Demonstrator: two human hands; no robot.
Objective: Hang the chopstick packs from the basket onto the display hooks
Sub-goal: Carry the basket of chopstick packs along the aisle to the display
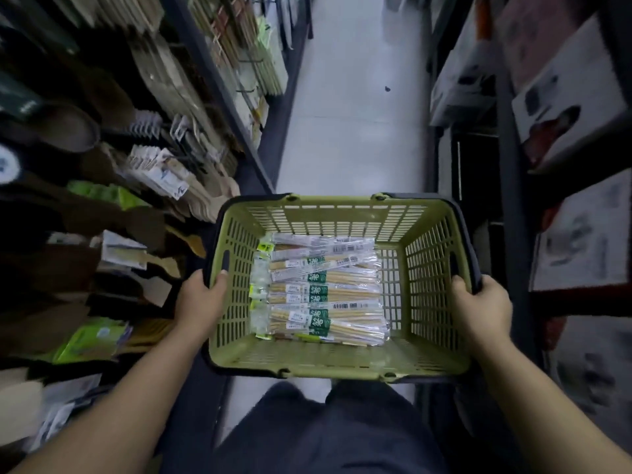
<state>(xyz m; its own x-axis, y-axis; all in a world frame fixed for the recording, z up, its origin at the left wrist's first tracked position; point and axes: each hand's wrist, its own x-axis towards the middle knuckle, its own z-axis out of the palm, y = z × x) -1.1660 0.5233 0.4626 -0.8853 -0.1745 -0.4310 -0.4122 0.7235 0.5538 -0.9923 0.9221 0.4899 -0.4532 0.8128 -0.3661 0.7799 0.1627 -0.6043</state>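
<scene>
Head view: looked straight down a narrow shop aisle, with the green basket [342, 200] held out front over the pale floor [349, 114].
Left hand [201, 302]: wrapped on the basket's left rim, thumb hooked over the inside wall. It was grasping the basket and nothing else.
Right hand [482, 302]: clamped over the right rim and the dark folded handle there.
Chopstick packs [321, 289]: all lay flat on the basket floor, side by side, crowded toward the left wall, green bands up. None were out.
Left shelving [136, 97]: wooden spoons and spatulas hung close by, and long hanging packs further along. A dark display hook [254, 59] showed among them, though blurred.
Right side: boxed goods [564, 107] stacked on shelves.
Step in hand: by my read, the carry, bringing stock to the display. Hanging had not begun.
Next move calls for: setting the basket down or taking it in one hand, then lifting a pack by its header end. The hang hole was too small to make out.
</scene>
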